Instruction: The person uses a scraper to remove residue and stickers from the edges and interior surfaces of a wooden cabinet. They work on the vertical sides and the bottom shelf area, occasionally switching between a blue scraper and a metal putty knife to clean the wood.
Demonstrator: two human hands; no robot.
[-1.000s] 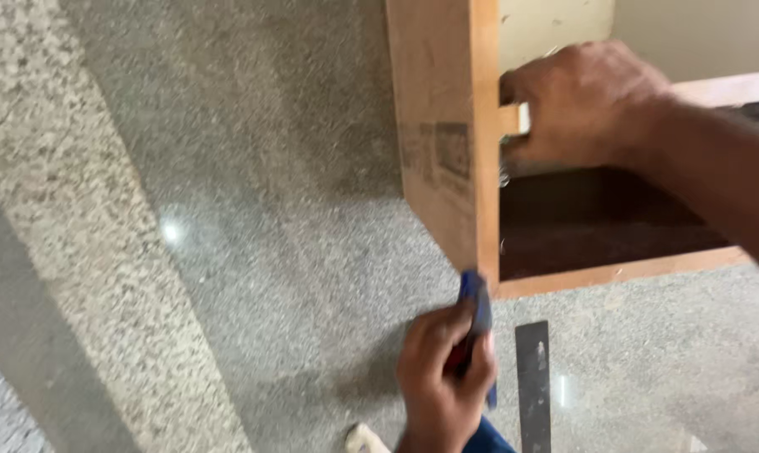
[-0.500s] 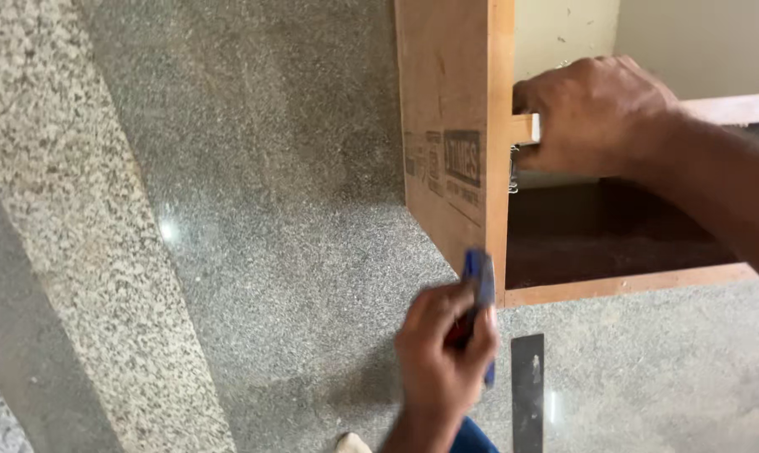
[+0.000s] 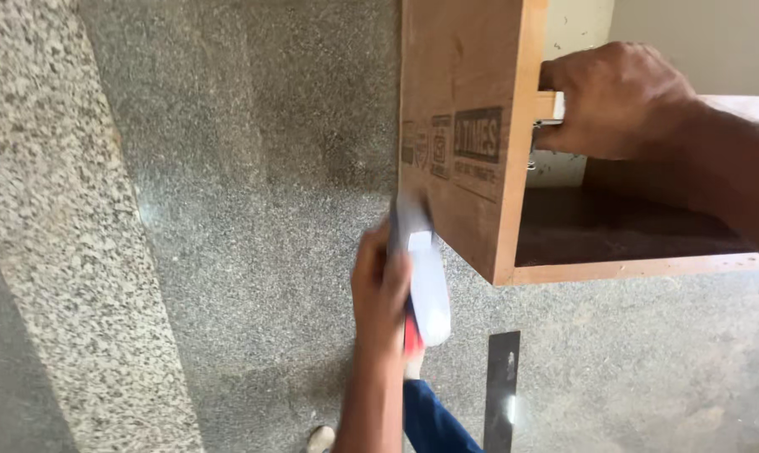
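Wooden box frame (image 3: 467, 126) held upright on a granite floor (image 3: 254, 210); blurred tool at its outer face.

Right hand (image 3: 618, 101) reaches in from the right, fingers curled around the frame's front edge and a small metal fitting (image 3: 537, 126). Left hand (image 3: 381, 281) comes up from below, clenched on a motion-blurred blue-and-white tool (image 3: 421, 277), its head against the side panel. Steel ruler (image 3: 501, 386) lies flat just below the frame.

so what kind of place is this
Probably a carpentry job inside a building being fitted out. A bare plywood cabinet box stands on a polished speckled stone floor, a metal ruler lies beside it, and the left hand holds a blurred tool.
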